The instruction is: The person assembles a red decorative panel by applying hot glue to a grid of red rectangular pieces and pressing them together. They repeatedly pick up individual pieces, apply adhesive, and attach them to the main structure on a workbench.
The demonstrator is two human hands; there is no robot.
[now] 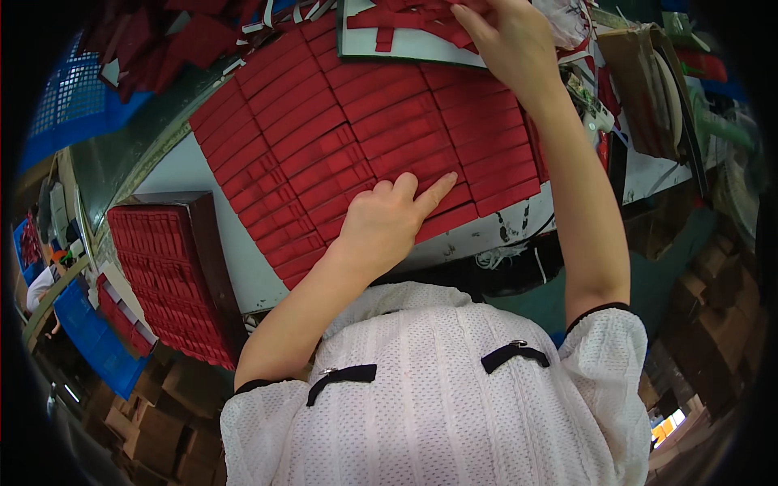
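Several columns of small red boxes (389, 113), packed tightly side by side, cover the table in front of me. My left hand (381, 215) rests on the near part of these columns, its index finger stretched to the right and the other fingers bent; nothing shows in it. Its thumb is hidden. My right hand (519, 44) reaches to the far edge, over a white board with a dark rim (405, 47) that bears loose red strips (413, 20). Its thumb is stretched beside the strips, while the picture's edge cuts off its fingers, so any hold is hidden.
At the left stands a dark red case (215, 267) filled with more red pieces. Loose red pieces (203, 40) are heaped at the far left, near a blue plastic basket (69, 101). Cardboard (640, 89) leans at the right. Brown cartons (154, 437) stand low at both sides.
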